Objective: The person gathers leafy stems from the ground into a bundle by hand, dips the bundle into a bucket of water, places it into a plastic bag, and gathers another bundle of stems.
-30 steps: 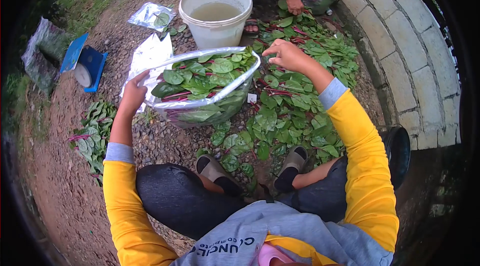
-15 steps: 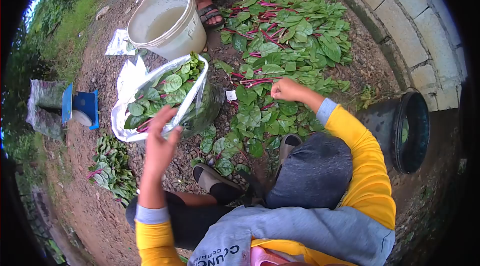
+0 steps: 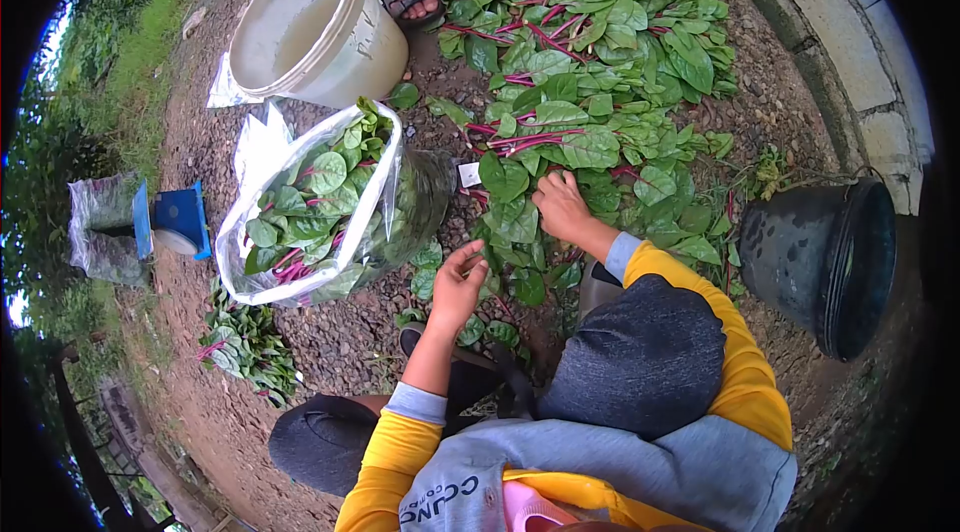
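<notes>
My right hand (image 3: pixel 562 207) reaches down onto the spread of Malabar spinach (image 3: pixel 560 122), green leaves with red stems laid in rows on the ground. Its fingers bend against leaves near the row's lower edge, their tips partly hidden. Left of it, my left hand (image 3: pixel 460 287) hovers over the gravel with fingers loosely curled and apart, and nothing shows in it. A clear plastic bag (image 3: pixel 385 207) holding more of the same greens stands at the left, its mouth open toward me.
A white bucket (image 3: pixel 370 52) with cloudy water stands beyond the bag. Another person's sandaled foot (image 3: pixel 410 0) is beside it. A smaller pile of greens (image 3: pixel 245 347) lies at left, near a blue object (image 3: pixel 180 217). At right, a black bucket (image 3: pixel 800 252) lies tilted near a block wall (image 3: pixel 840 12).
My left hand has moved right, away from the bag and toward the greens. My right hand has lowered slightly onto the leaves. The view has shifted, and the other person's hand has left it.
</notes>
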A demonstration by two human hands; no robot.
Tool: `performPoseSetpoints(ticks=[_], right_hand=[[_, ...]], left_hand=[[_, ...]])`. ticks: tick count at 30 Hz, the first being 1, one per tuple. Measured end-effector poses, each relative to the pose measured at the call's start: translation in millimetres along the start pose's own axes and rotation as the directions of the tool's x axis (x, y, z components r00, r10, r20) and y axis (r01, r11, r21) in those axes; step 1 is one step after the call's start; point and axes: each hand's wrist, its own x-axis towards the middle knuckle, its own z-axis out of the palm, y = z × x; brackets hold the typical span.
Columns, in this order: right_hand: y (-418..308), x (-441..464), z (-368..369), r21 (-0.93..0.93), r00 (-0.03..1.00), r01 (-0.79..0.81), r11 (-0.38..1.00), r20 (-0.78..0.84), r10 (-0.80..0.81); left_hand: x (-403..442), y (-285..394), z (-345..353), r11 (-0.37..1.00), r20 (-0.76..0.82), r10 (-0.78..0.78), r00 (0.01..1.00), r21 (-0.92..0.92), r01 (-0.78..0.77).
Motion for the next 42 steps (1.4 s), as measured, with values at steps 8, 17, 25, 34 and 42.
performPoseSetpoints(ticks=[8, 17, 25, 34, 42], right_hand=[[28, 28, -127, 0.383, 0.95, -0.158, 0.91, 0.309, 0.035], [82, 18, -166, 0.196, 0.782, -0.224, 0.955, -0.549, 0.296], [53, 47, -124, 0.475, 0.888, -0.153, 0.867, -0.319, 0.331], [85, 65, -58, 0.008, 0.91, -0.387, 0.922, -0.156, 0.384], [89, 45, -97, 0.315, 0.817, -0.319, 0.894, -0.386, 0.428]], left_hand=[[4, -3, -2, 0.995, -0.027, -0.029, 0.999, -0.097, 0.027], [9, -8, 0, 0.99, -0.022, 0.005, 1.0, -0.142, -0.008], [10, 1, 9, 0.994, 0.01, -0.005, 1.0, -0.106, 0.006], [12, 1, 14, 0.99, 0.032, -0.022, 0.999, -0.139, 0.026], [15, 6, 17, 0.985, 0.03, 0.005, 1.0, -0.173, 0.0]])
